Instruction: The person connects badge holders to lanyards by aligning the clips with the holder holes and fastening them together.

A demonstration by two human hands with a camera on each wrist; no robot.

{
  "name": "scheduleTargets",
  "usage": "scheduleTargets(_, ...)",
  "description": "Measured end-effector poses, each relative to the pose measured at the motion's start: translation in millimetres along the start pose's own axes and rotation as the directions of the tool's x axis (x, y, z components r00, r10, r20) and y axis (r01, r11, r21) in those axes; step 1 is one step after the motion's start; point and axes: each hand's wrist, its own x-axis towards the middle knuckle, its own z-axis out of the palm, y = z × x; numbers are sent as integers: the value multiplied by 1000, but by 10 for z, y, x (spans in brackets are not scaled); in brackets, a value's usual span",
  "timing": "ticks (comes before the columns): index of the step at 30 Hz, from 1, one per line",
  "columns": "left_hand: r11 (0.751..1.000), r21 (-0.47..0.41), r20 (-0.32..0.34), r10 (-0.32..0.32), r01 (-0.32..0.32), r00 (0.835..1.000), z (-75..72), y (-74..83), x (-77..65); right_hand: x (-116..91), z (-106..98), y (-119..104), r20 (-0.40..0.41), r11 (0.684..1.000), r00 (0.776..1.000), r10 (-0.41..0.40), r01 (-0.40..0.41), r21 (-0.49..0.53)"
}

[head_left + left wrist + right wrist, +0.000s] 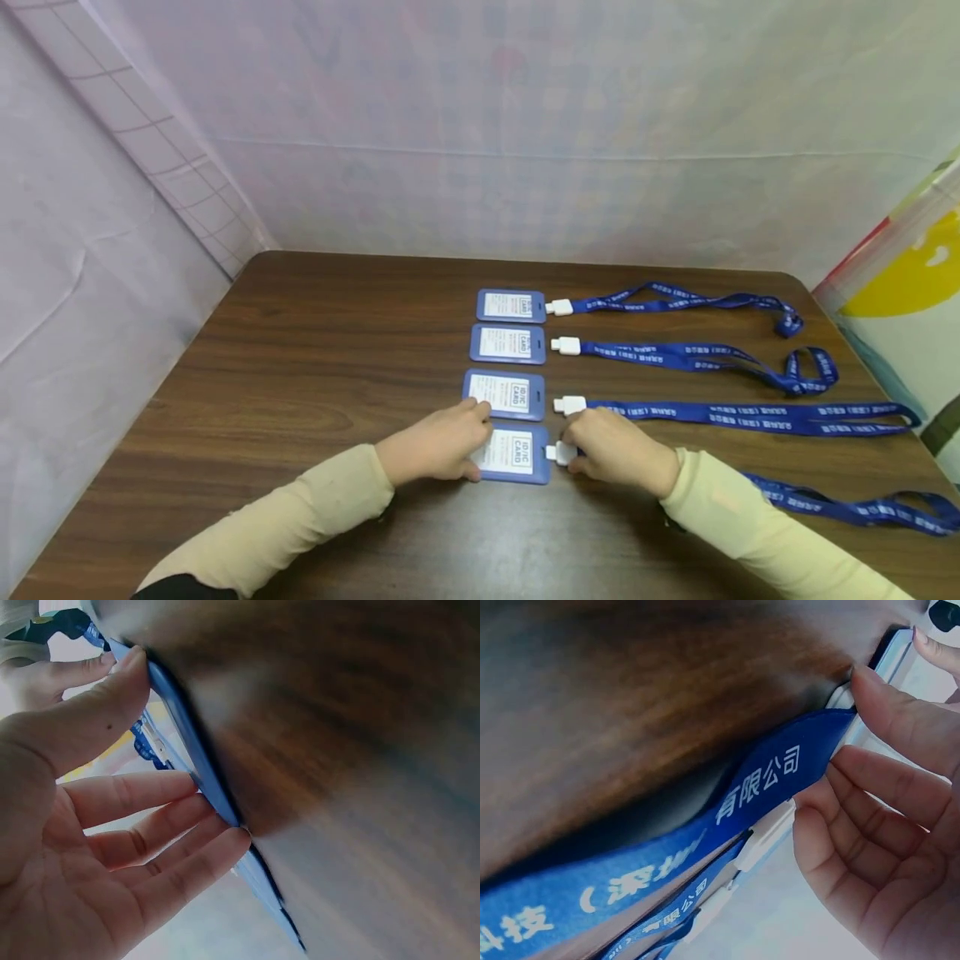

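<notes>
The nearest blue ID card holder (pixel 517 457) lies flat on the table. My left hand (pixel 438 442) grips it across its left part, thumb on the near edge and fingers on the far edge, as the holder's rim (pixel 196 754) in the left wrist view confirms. My right hand (pixel 622 450) pinches the white clip (pixel 564 453) of the nearest blue lanyard (pixel 862 510) between thumb and fingers. The clip's narrow tip meets the holder's slotted right end; whether it passes into the slot I cannot tell. In the right wrist view, the lanyard strap (pixel 772 772) trails from the pinched end.
Beyond lie more blue card holders (pixel 504 395) (pixel 507 343) (pixel 512 306) in a column. Lanyards (pixel 750 415) (pixel 675 356) (pixel 667 300) extend rightward, their white clips facing the holders. A pale curtain (pixel 525 167) hangs behind the brown table (pixel 315 350).
</notes>
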Motion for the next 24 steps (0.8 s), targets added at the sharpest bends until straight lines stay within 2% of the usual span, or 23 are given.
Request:
scheduleTargets(10, 1000, -23, 2, -6, 6, 1000, -2, -9, 15, 0, 42, 15, -5, 1000, 1000, -14, 14, 4)
scheduleTargets(18, 999, -48, -23, 10, -11, 1000, 22, -29, 28, 2, 12, 5, -2, 1000, 1000, -30, 30, 8)
scheduleTargets(24, 999, -42, -11, 6, -6, 1000, 22, -21, 47, 3, 2, 0, -7, 999, 999, -32, 32, -3)
